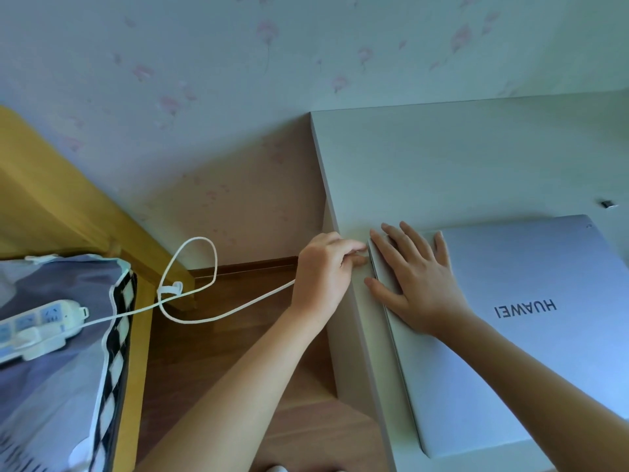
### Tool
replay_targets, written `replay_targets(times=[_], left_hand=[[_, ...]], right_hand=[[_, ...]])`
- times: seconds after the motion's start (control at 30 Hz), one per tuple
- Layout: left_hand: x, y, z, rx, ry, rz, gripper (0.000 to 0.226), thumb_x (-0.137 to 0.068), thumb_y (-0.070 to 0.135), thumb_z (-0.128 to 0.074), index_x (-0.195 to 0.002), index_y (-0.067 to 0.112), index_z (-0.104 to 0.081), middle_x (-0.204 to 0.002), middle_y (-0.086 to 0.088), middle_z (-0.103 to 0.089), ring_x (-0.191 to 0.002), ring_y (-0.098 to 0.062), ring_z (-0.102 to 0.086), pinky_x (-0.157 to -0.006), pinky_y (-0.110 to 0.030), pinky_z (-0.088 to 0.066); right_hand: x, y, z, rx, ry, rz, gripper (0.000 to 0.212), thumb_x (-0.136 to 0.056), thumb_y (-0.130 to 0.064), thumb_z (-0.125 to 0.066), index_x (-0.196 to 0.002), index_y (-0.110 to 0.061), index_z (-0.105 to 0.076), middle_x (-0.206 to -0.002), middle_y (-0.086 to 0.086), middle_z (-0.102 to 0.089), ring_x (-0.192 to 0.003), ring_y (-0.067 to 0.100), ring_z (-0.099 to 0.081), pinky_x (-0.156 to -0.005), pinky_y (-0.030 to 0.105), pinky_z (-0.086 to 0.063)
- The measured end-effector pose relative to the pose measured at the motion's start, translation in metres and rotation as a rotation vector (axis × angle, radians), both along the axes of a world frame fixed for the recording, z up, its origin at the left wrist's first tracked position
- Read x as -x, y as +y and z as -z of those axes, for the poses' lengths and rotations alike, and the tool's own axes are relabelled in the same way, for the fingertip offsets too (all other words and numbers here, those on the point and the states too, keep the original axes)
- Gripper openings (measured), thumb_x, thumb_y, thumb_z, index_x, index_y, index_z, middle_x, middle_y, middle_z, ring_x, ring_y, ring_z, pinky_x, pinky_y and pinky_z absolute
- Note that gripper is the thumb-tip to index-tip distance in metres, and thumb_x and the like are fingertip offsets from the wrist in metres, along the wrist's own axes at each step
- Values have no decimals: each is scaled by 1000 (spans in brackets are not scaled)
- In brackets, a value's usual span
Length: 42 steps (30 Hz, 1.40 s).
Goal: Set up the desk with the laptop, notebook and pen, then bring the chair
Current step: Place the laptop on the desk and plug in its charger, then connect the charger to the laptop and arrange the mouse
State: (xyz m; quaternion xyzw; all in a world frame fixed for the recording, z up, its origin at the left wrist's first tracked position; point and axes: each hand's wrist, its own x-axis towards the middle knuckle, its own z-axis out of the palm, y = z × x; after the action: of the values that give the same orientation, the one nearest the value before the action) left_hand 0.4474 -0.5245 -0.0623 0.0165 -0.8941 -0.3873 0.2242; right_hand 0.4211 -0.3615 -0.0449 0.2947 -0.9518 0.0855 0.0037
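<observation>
A closed silver laptop point(531, 335) lies on the white desk point(442, 165), close to the desk's left edge. My right hand point(415, 281) lies flat on the lid's left part with fingers spread. My left hand point(326, 267) pinches the end of a white charging cable point(204, 311) right at the laptop's left side edge; the plug itself is hidden by my fingers. The cable loops down and leftward to a charger plugged into a white power strip point(37, 328). No notebook, pen or chair is in view.
The power strip lies on a bed with grey and checkered bedding point(68, 386) in a yellow wooden frame point(51, 185) at the left. Wooden floor point(245, 335) fills the gap between bed and desk. A small dark object point(608, 204) sits on the desk at the far right.
</observation>
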Motion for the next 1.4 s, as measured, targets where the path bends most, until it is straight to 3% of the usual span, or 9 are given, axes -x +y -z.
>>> replay_targets(times=[0.13,0.27,0.33,0.43,0.67,0.93,1.13,1.27,1.4], left_hand=[[6,1,-3,-32,-28,51,22,-74,3,-73,-94,12,-75,-77,-2,-69,-76,-18,-63,-73,-31,-51],[10,-5,-7,-67,-85,126,39,-78,13,-74,-116,20,-66,-74,3,-62,-74,-13,-60,-76,-29,-50],[10,-5,-6,56,-84,149,41,-83,19,-70,-123,22,-60,-81,4,-61,-79,-15,-60,-76,-32,-49],[4,6,-2,414,-12,131,44,-89,18,-52,-133,20,-52,-113,0,-63,-102,-20,-59,-89,-40,-44],[-3,43,1,562,-60,218,48,-97,39,-35,-138,16,-46,-147,-6,-44,-136,-19,-39,-111,-53,-23],[22,114,2,617,-202,263,64,-90,47,-29,-134,7,-51,-146,-16,-41,-136,-31,-38,-106,-55,-32],[63,186,1,558,-177,296,66,-85,53,-34,-140,18,-46,-150,-12,-38,-139,-30,-34,-109,-60,-12],[96,235,2,546,-175,321,64,-84,54,-35,-138,20,-48,-148,-10,-42,-136,-28,-39,-109,-58,-24],[130,276,0,525,-190,391,63,-86,54,-30,-141,25,-42,-149,-8,-41,-136,-28,-38,-105,-55,-35]], right_hand=[[3,2,0,6,-6,-22,75,-82,-59,-36,-146,-20,-29,-147,8,-37,-141,30,-24,-112,59,-14],[4,2,0,11,-9,-33,78,-79,-56,-38,-146,-18,-28,-142,7,-41,-140,29,-25,-114,54,-14],[3,2,0,35,-12,-13,76,-81,-57,-35,-147,-20,-25,-146,3,-37,-142,24,-21,-115,53,-10],[-1,4,-2,104,29,107,69,-85,-57,-31,-146,-24,-28,-149,1,-36,-142,21,-23,-116,54,-8],[-10,26,-1,122,72,302,53,-91,-39,-25,-137,-19,-45,-146,4,-42,-137,21,-33,-113,57,-13],[0,90,-6,59,104,455,52,-91,-34,-26,-133,-14,-49,-144,4,-46,-134,18,-37,-113,58,-14],[42,174,-5,32,146,674,57,-88,-38,-23,-136,-15,-44,-147,7,-40,-138,20,-31,-113,58,-12],[81,220,-4,33,173,758,54,-89,-36,-30,-136,-15,-44,-148,8,-39,-137,26,-34,-111,60,-14],[118,249,-3,18,158,758,52,-92,-36,-32,-138,-16,-42,-151,8,-33,-138,25,-31,-115,51,-10]])
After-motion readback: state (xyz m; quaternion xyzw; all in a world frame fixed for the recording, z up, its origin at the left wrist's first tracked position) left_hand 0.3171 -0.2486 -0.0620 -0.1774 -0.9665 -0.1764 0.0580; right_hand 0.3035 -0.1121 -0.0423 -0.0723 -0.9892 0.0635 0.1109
